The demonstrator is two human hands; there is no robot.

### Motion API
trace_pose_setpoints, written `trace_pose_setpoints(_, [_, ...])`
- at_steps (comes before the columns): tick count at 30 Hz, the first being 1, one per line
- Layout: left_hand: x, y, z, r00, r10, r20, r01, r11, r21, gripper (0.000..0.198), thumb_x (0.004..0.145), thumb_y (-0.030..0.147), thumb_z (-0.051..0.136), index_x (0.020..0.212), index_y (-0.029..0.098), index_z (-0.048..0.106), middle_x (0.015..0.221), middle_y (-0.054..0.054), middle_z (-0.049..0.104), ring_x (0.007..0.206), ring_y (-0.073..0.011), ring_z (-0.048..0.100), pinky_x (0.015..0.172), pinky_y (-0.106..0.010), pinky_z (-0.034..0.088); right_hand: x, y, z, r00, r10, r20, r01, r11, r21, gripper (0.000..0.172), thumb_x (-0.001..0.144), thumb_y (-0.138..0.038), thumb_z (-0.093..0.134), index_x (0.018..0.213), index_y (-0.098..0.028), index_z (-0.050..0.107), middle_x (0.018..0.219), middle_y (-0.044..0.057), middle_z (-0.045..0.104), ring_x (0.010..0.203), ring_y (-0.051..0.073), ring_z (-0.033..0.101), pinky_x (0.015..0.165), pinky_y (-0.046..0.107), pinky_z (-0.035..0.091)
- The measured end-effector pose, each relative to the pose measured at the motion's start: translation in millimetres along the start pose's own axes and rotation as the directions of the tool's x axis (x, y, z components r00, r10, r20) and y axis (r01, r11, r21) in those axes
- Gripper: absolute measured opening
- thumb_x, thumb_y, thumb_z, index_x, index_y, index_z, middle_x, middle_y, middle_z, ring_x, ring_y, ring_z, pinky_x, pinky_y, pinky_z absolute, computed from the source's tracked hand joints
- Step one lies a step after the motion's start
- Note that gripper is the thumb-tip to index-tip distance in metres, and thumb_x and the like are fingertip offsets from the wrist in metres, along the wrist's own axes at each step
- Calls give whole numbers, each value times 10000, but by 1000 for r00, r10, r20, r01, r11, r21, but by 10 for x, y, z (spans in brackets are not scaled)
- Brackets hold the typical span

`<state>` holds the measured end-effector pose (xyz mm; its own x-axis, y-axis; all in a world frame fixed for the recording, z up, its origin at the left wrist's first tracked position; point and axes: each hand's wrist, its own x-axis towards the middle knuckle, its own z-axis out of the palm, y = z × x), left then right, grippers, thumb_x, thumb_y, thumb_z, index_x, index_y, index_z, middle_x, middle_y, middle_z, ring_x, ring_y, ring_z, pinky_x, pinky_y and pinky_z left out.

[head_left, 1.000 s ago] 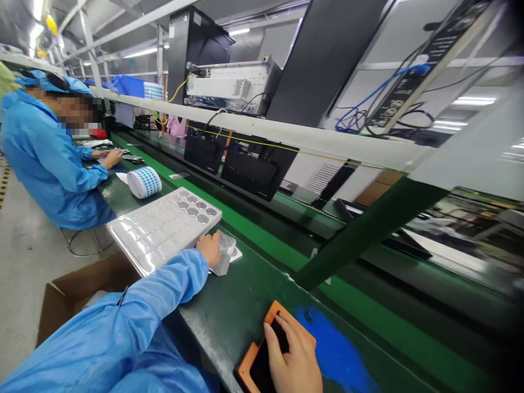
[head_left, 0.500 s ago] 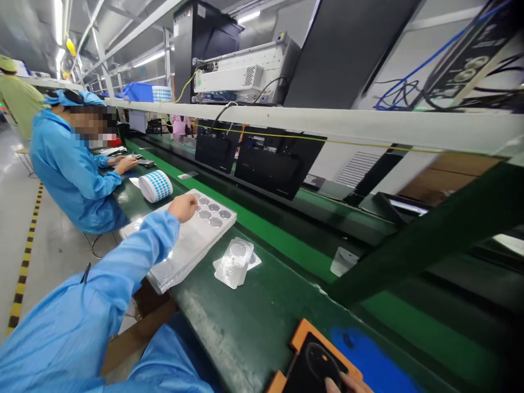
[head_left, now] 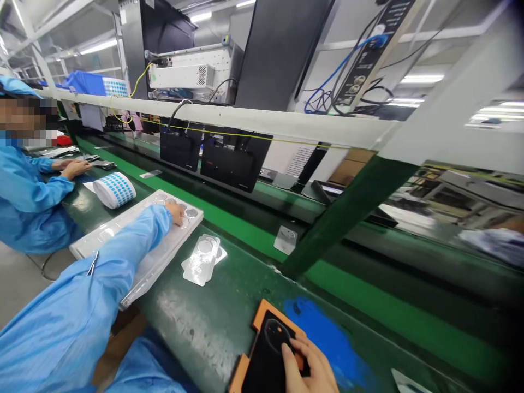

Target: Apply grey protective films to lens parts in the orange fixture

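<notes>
My left hand (head_left: 176, 212) reaches onto a clear plastic tray (head_left: 143, 278) at the left. Its fingers are curled down among round, silver-rimmed discs (head_left: 191, 213); whatever sits between the fingertips is hidden. At the bottom, a black phone (head_left: 266, 352) with a large round camera ring lies back up in an orange fixture (head_left: 261, 316). My right hand (head_left: 311, 363) is closed at the phone's upper right, thumb on its back beside the ring and fingers at the edge. Between the hands lies a small stack of glossy cards (head_left: 201, 262) with round cut shapes.
A roll of blue-dotted labels (head_left: 117, 190) stands beyond the tray. At the left a co-worker in blue (head_left: 33, 191) handles flat dark pieces. A green slanted post (head_left: 339, 213) rises behind the bench. A blue patch (head_left: 327, 338) lies right of the fixture.
The view has swung right, showing more of the phone and my right hand. My left hand has shifted over the discs toward the tray's right end.
</notes>
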<state>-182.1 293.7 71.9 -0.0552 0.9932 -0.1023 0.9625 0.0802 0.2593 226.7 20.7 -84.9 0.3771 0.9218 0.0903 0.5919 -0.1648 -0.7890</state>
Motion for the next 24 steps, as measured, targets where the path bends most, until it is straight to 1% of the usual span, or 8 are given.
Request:
trace_pose_setpoints(4, [-233, 112, -65, 996, 73, -51, -83, 975, -207, 139, 707, 204, 612, 827, 133, 610, 753, -35, 575, 757, -168, 533, 755, -281, 418, -16, -10, -41, 1000, 6, -4, -6, 998, 60, 437, 784, -566, 545, 943, -181, 675, 1248, 113, 578, 1175, 316, 530, 1004, 479, 426])
trace_pose_setpoints(8, [-894, 510, 20, 953, 293, -81, -299, 855, -424, 199, 821, 276, 562, 968, 142, 574, 848, -23, 613, 758, -124, 562, 706, -229, 443, -129, -370, -140, 992, -121, -43, 125, 987, 101, 394, 835, -516, 563, 1013, -183, 675, 1272, 112, 569, 1190, 296, 520, 1052, 464, 393])
trace_pose_setpoints(12, [-1806, 1133, 423, 836, 541, -92, -315, 335, -888, 263, 795, 299, 668, 928, 129, 520, 863, -41, 606, 773, -129, 573, 729, -255, 469, -298, -952, -250, 939, -305, 157, 224, 892, 393, 432, 838, -423, 646, 1200, -191, 604, 1240, 109, 595, 1098, 234, 586, 970, 385, 475])
trace_pose_setpoints(15, [-2278, 1492, 845, 815, 577, -53, -188, 178, -966, 264, 792, 274, 684, 924, 131, 505, 854, -39, 602, 771, -129, 573, 734, -266, 469, -353, -1097, -366, 950, -295, 98, 198, 816, 542, 302, 866, -358, 636, 1106, -175, 631, 1080, 90, 661, 951, 196, 641, 861, 334, 523])
trace_pose_setpoints(17, [-2395, 1587, 1137, 825, 557, -90, -265, 241, -934, 238, 798, 252, 669, 957, 142, 531, 908, -43, 607, 831, -144, 574, 786, -292, 466, -327, -986, -461, 958, -245, -151, 287, 858, 426, 191, 874, -312, 632, 999, -169, 656, 980, 68, 678, 875, 175, 649, 828, 314, 523])
trace_pose_setpoints(19, [-2387, 1567, 1424, 826, 532, -187, -432, 385, -815, 210, 786, 214, 662, 965, 159, 567, 966, -43, 602, 910, -163, 554, 859, -324, 441, -250, -773, -528, 856, -372, -358, 431, 897, 99, 140, 869, -257, 634, 969, -167, 675, 980, 62, 681, 900, 180, 642, 866, 328, 500])
trace_pose_setpoints(21, [-2326, 1483, 1679, 806, 524, -276, -552, 494, -672, 162, 778, 160, 636, 930, 164, 579, 972, -40, 591, 965, -177, 523, 902, -341, 413, -153, -544, -514, 755, -593, -281, 536, 804, -257, 138, 879, -217, 609, 975, -171, 696, 1013, 62, 682, 945, 195, 627, 897, 348, 472])
trace_pose_setpoints(24, [-2248, 1367, 1928, 768, 522, -371, -630, 513, -582, 126, 790, 94, 567, 898, 159, 555, 954, -42, 577, 994, -179, 497, 918, -342, 403, -72, -315, -333, 707, -705, 52, 653, 622, -432, 194, 924, -202, 536, 1013, -182, 707, 1068, 60, 679, 982, 202, 616, 876, 353, 454])
